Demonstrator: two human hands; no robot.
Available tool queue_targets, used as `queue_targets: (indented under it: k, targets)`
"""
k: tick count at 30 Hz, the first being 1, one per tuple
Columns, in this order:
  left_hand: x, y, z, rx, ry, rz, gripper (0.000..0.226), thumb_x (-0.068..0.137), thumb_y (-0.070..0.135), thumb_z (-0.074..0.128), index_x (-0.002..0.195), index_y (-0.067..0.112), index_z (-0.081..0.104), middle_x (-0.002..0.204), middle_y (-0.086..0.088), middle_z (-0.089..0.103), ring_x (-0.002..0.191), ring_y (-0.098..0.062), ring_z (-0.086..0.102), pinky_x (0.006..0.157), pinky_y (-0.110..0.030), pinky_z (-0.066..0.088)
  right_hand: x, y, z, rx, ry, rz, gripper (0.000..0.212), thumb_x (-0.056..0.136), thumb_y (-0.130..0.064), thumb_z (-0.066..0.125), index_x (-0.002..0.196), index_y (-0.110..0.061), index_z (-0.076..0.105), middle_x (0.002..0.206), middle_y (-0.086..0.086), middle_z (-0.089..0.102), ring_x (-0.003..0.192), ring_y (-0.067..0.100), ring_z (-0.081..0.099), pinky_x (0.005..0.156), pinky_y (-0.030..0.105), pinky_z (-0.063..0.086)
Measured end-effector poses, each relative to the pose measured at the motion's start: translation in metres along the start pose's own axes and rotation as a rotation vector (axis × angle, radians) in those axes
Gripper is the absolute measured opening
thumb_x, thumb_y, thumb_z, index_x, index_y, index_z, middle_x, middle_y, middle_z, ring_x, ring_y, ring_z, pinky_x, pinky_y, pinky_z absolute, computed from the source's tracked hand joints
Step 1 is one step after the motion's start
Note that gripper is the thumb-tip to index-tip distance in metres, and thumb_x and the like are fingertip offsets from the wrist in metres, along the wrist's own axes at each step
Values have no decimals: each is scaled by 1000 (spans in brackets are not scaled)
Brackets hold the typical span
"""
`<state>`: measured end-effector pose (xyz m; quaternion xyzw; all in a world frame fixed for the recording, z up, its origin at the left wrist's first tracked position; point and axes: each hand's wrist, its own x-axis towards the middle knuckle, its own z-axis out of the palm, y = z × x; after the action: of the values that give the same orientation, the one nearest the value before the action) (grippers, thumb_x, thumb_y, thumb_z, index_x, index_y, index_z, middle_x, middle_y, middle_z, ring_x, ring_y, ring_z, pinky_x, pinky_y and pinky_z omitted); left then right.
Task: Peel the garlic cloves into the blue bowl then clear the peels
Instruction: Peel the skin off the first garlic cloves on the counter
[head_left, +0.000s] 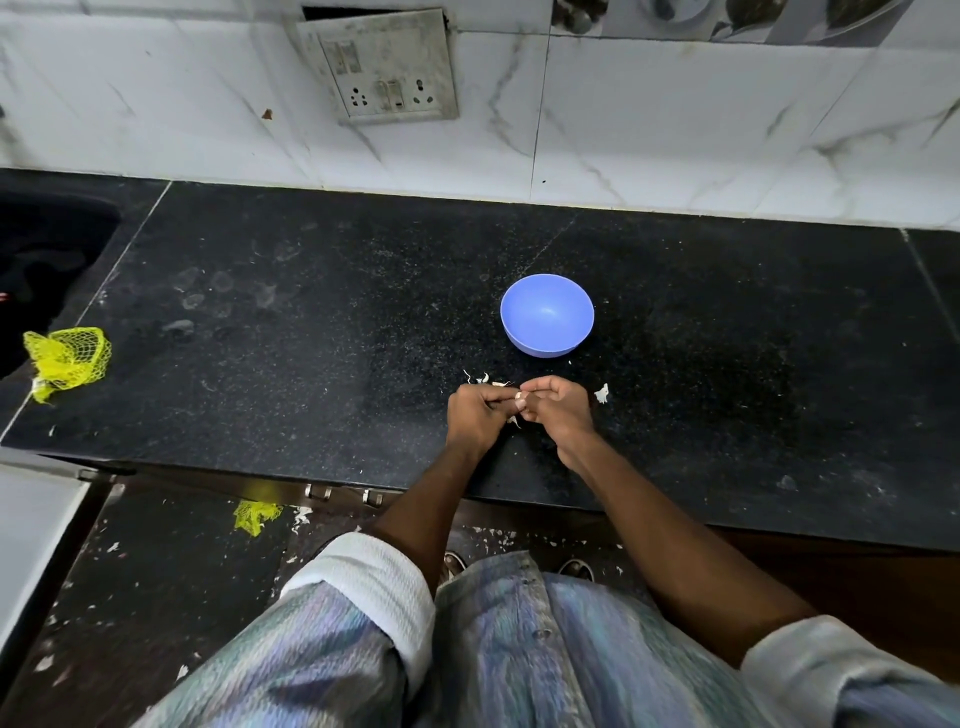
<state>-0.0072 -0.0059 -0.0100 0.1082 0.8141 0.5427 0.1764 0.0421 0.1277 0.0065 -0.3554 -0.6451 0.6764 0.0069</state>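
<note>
A blue bowl (546, 315) stands on the black stone counter (322, 332), and it looks empty inside. Just in front of it my left hand (475, 415) and my right hand (558, 408) meet, fingers curled, pinching a small garlic clove (518, 400) between them. The clove is mostly hidden by my fingers. White peel scraps (485, 379) lie on the counter between my hands and the bowl, and one larger peel piece (601, 394) lies right of my right hand.
A yellow net bag (67, 358) lies at the counter's left edge beside a dark sink (47, 249). A switch plate (387, 67) hangs on the tiled wall. Another yellow net scrap (255, 514) and peel bits lie on the floor.
</note>
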Motion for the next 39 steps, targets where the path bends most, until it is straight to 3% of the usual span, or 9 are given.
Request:
queue_targets:
  k: [6,10,14,18,21,25,33,36,39]
  targets:
    - [6,-5,2,-61,12,-101,13,89,6,80,100,12,85,87,2,81,77,-6,73,83,-29,62,1,2,5,-116,6,-51,16,91,2,65,96,-12,69,82,10,72,65,13,61,62,25,52]
    - [6,-9,4,-94,-9,-149,19,91,3,71,100,14,85,86,-1,81,76,-8,72,85,-34,63,1,1,6,-156,31,-71,18,92,1,63,94,-15,70,82,6,73,65,10,63,62,25,53]
    - [6,-10,4,-165,-25,-193,30,90,-2,59,99,14,84,86,-6,81,78,-15,73,87,-41,64,2,2,8,-112,21,-63,19,93,4,64,94,-13,73,87,8,77,76,16,72,69,26,59]
    - [6,-12,1,-228,-16,-233,9,92,11,76,99,13,82,86,-7,81,79,-17,75,90,-43,63,0,-2,11,-50,-29,-56,13,90,5,70,97,-4,75,91,15,77,82,19,75,75,26,62]
    - [6,-12,-1,-194,44,-229,12,83,16,89,94,18,84,83,-1,81,80,-16,77,85,-36,64,0,-3,14,-22,-52,-42,18,86,9,71,94,-7,76,91,15,78,85,21,75,76,27,62]
    - [7,-11,-5,-144,64,-204,12,87,6,82,93,16,84,83,0,81,77,-12,76,85,-38,64,-1,-3,14,38,-43,-12,25,86,10,73,109,-1,72,94,18,77,81,19,76,76,29,63]
    - [5,-11,-10,-32,59,-128,21,89,2,76,96,20,83,82,6,80,80,-10,77,84,-30,62,-2,-3,14,52,0,32,13,89,10,71,100,5,74,91,19,77,77,20,76,73,25,63]
    - [3,-8,-13,14,79,-109,17,87,6,81,97,20,84,79,9,79,77,-2,75,77,-19,57,-1,-2,15,44,10,44,13,87,10,72,99,4,73,92,20,76,78,22,75,74,28,63]
    - [2,-10,-17,62,132,-117,16,83,10,85,90,25,83,72,14,77,68,3,71,74,-18,56,-1,-1,17,38,10,50,13,87,11,70,97,2,72,93,19,76,81,24,76,74,28,63]
